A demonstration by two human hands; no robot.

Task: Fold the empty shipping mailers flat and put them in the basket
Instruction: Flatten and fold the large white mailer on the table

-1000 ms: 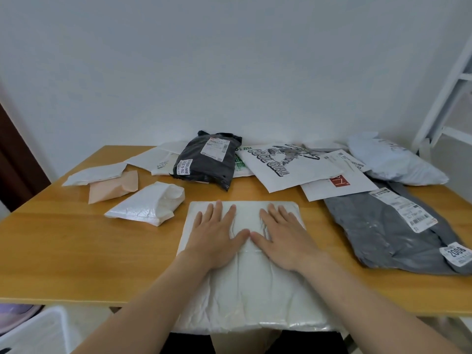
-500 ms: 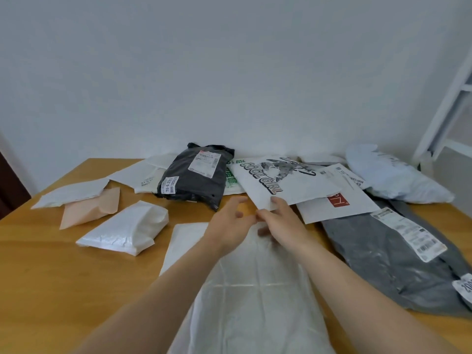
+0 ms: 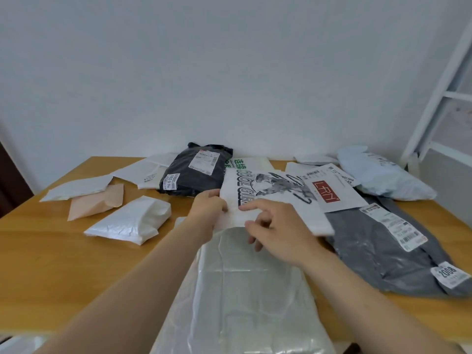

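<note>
With left hand [image 3: 208, 208] pinches the near corner of the white plastic mailer printed in black lettering [image 3: 270, 198], presumably to draw it off the pile for folding. Holds right hand [image 3: 278, 231] over its near edge, fingers loosely spread, seemingly not yet gripping. Looks flat and lightly creased, resting on the wooden counter [image 3: 51, 264], edge overlapping the smoothed translucent white mailer [image 3: 242, 290].
</note>
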